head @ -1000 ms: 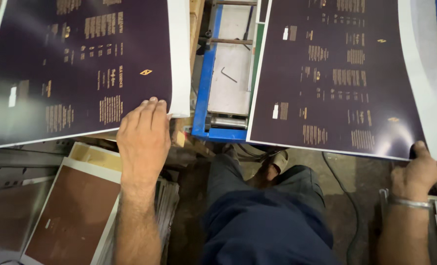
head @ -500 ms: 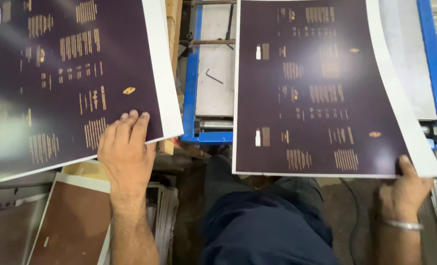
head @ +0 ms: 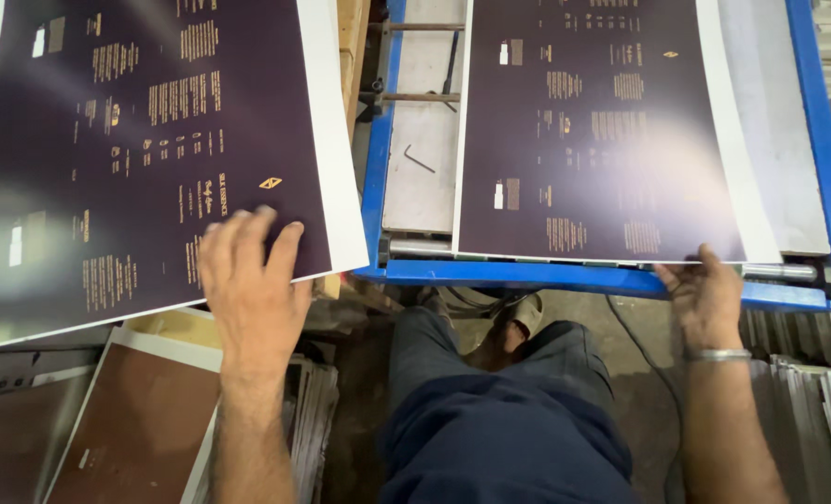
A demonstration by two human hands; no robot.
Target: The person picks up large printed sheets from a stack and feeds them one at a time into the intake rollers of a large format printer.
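The dark printed sheet (head: 602, 131) at upper right has slid further onto the blue-framed desk (head: 812, 140), the right hand (head: 709, 299) pinching its lower edge. The left hand (head: 252, 280) presses flat, open, on another sheet (head: 145, 149) at left, as before.

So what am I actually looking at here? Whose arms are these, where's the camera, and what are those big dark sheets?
The camera sits on a person's head and looks down, so the two bare arms are that person's own, with the legs in dark trousers below. The left hand lies flat on the lower edge of a large dark purple printed sheet with a white margin. The right hand, with a metal bangle on its wrist, grips the lower edge of a second purple sheet, which lies on a blue-framed machine table. A brown sheet lies lower left, and stacks of sheets stand on the right.
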